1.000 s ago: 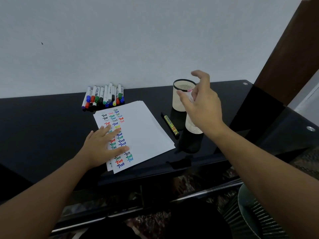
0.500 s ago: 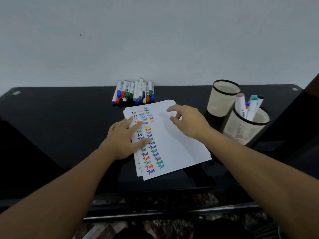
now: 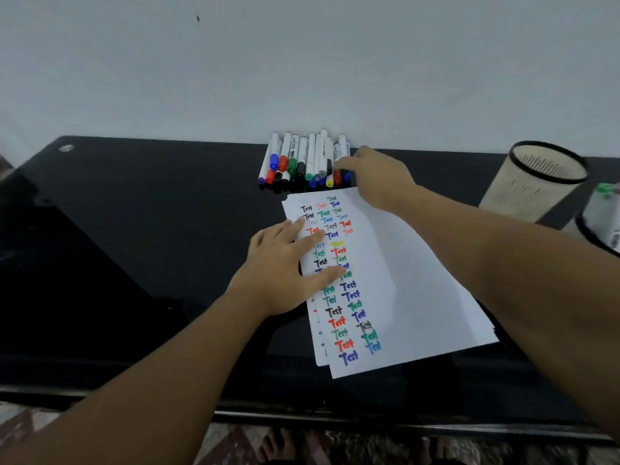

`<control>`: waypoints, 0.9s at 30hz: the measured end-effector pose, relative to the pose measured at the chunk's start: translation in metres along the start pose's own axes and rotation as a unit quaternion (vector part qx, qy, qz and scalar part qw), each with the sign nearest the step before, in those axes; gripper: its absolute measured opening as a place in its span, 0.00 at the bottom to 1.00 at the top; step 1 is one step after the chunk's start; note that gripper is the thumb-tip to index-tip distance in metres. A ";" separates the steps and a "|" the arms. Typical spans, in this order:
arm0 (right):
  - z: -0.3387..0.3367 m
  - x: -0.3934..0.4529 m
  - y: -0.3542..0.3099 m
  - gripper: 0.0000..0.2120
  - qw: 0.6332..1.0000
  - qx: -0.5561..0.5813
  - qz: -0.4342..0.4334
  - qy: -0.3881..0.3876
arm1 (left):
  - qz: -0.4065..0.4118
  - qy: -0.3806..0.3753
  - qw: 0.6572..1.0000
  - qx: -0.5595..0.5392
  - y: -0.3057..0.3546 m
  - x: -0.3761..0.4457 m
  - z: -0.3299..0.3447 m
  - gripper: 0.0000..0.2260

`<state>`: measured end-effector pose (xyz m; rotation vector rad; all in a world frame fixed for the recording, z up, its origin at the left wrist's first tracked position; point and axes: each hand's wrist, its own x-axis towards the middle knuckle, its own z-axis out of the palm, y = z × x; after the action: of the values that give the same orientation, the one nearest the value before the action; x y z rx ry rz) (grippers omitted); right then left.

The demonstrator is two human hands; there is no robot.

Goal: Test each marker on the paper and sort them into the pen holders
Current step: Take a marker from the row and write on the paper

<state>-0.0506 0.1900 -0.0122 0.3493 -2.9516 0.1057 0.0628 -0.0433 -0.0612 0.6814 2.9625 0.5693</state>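
Observation:
A row of capped markers point(image 3: 303, 161) lies against the wall at the back of the black desk. My right hand point(image 3: 380, 177) is at the right end of that row, with thumb and fingers curled around the rightmost marker point(image 3: 339, 152). My left hand point(image 3: 285, 270) rests flat on the left edge of the white paper stack point(image 3: 402, 280), whose top sheet carries columns of coloured "Test" words. A beige pen holder point(image 3: 533, 182) with a black rim stands at the right. A second holder point(image 3: 600, 226) with markers in it is cut off by the right edge.
The glossy black desk point(image 3: 151, 229) runs left of the paper. The white wall stands directly behind the markers. The desk's front edge lies just below the paper, with patterned floor beneath it.
My right hand has moved from the pen holders, across the paper, to the right end of the marker row. The left hand has stayed on the paper. The view has swung left.

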 end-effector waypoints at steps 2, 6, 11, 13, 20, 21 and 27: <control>0.001 0.005 0.000 0.27 1.000 -0.024 -0.014 -0.005 | 0.002 0.003 1.000 0.002 0.000 0.000 0.000 0.44; 0.004 0.007 0.003 0.22 0.998 -0.049 -0.027 0.016 | 0.005 0.008 1.000 0.004 0.000 0.000 0.000 0.43; 0.000 0.005 0.008 0.18 0.994 -0.070 -0.051 0.070 | -0.002 -0.007 1.000 0.008 0.001 0.001 -0.002 0.41; -0.007 0.001 0.005 0.18 0.988 -0.082 -0.078 0.101 | -0.004 -0.012 1.000 0.009 0.001 0.001 -0.003 0.39; -0.027 -0.027 0.002 0.10 0.948 -0.043 -0.153 0.277 | -0.007 -0.014 1.000 0.009 0.001 0.001 -0.003 0.39; -0.032 -0.035 -0.002 0.10 0.948 -0.015 -0.156 0.277 | -0.008 -0.016 1.000 0.012 0.001 0.001 -0.003 0.39; -0.041 -0.083 -0.024 0.18 0.969 0.048 -0.166 0.177 | -0.009 -0.007 1.000 0.009 0.001 0.001 -0.002 0.40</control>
<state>0.0409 0.1891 0.0147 0.7473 -2.5032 0.2409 0.0619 -0.0428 -0.0585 0.6559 2.9607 0.5363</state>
